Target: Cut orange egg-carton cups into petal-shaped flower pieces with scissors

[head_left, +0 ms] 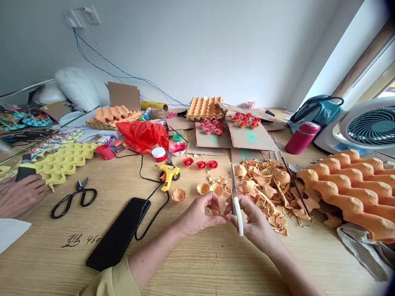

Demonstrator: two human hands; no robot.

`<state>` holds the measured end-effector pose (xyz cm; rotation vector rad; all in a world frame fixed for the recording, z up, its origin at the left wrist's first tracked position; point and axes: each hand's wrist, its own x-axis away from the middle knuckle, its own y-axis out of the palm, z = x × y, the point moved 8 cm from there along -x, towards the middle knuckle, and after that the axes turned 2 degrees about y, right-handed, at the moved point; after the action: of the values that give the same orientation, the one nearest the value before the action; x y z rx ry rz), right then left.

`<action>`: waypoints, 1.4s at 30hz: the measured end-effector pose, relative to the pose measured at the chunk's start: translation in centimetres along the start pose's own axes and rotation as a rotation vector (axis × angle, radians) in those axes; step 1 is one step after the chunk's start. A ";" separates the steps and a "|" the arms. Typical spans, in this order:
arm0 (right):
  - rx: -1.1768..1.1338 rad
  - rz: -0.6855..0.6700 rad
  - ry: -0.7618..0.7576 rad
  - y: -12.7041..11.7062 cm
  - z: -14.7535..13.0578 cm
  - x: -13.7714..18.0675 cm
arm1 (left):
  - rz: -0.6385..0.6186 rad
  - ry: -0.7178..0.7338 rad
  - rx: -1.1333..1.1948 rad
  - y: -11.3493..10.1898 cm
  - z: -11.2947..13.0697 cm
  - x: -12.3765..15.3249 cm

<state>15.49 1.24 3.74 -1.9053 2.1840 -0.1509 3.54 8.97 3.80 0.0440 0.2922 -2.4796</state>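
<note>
My left hand (197,213) pinches a small piece of orange egg carton (215,212), mostly hidden by the fingers. Close against it, my right hand (254,224) holds scissors (237,211) by their white handle, blades pointing away from me. The fingertips of both hands meet at the carton piece. Just beyond them sit cut orange carton cups (203,188), and another petal-edged cup (179,195) lies to the left. A heap of orange carton scraps (262,185) spreads beside my right hand. Three red carton roses (201,165) stand in a row farther back.
A yellow glue gun (169,176), a black phone (119,234) and black-handled shears (82,193) lie leftward. Another person's hand (26,191) is at far left by a yellow egg carton (66,162). An orange egg tray (352,185) and pink bottle (302,137) stand right.
</note>
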 end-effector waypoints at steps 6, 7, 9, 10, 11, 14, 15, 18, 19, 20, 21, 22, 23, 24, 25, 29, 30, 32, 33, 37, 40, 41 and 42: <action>-0.061 0.018 0.018 0.2 0.6 -0.1 | -0.053 0.025 0.049 0.8 0.0 0.3; -0.100 0.026 0.030 0.2 0.9 -0.1 | -0.063 0.030 0.059 1.0 0.0 0.4; -0.181 0.040 0.060 0.0 1.4 -0.2 | -0.065 0.033 0.107 1.4 0.0 0.5; -0.213 0.049 0.074 0.0 1.6 -0.2 | -0.060 0.028 0.152 1.5 -0.1 0.5; -0.236 0.063 0.085 -0.1 1.7 -0.2 | -0.052 0.020 0.212 1.5 -0.2 0.5; -0.258 0.127 0.096 -0.5 1.8 -0.3 | -0.033 -0.011 0.440 1.6 -0.6 0.2; -0.268 0.143 0.098 -0.6 1.8 -0.3 | -0.029 -0.029 0.507 1.6 -0.8 0.1; -0.316 0.150 0.109 -0.5 1.7 -0.3 | -0.004 -0.098 0.626 1.6 -1.6 0.0; -0.330 0.146 0.107 -0.4 1.7 -0.3 | 0.012 -0.112 0.647 1.6 -1.8 0.0; -0.338 0.146 0.101 -0.4 1.6 -0.3 | 0.028 -0.118 0.667 1.6 -2.0 0.0; -0.340 0.147 0.093 -0.3 1.5 -0.3 | 0.041 -0.117 0.688 1.6 -2.1 0.0; -0.339 0.146 0.085 -0.3 1.5 -0.3 | 0.050 -0.114 0.708 1.7 -2.1 0.0; -0.334 0.147 0.078 -0.2 1.5 -0.3 | 0.058 -0.111 0.723 1.8 -2.2 0.0; -0.323 0.147 0.073 -0.2 1.5 -0.2 | 0.065 -0.107 0.733 1.9 -2.2 0.0; -0.304 0.150 0.068 -0.1 1.5 -0.2 | 0.071 -0.105 0.737 1.9 -2.2 0.1; -0.175 0.178 0.033 -0.2 1.6 -0.1 | 0.102 -0.095 0.724 2.0 -2.1 0.2; -0.147 0.182 0.018 -0.2 1.6 -0.1 | 0.110 -0.094 0.718 2.0 -2.0 0.3; -0.114 0.184 -0.012 -0.2 1.3 0.0 | 0.126 -0.090 0.713 2.0 -1.9 0.3; -0.103 0.182 -0.025 -0.2 1.2 0.0 | 0.133 -0.089 0.713 2.0 -1.8 0.3; -0.063 0.173 -0.066 -0.3 0.3 0.1 | 0.185 -0.092 0.731 1.5 -1.8 0.3; -0.020 0.165 -0.061 -0.5 -0.3 0.1 | 0.248 -0.098 0.762 0.7 -2.1 0.3; -0.005 0.153 -0.042 -0.5 -0.3 0.1 | 0.269 -0.101 0.778 0.4 -2.2 0.3; 0.010 0.133 -0.017 -0.4 -0.2 0.0 | 0.286 -0.100 0.798 0.0 -2.3 0.2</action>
<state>15.84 1.13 4.08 -1.7423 2.2856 -0.1216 3.29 9.30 1.54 0.2695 -0.7050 -2.1509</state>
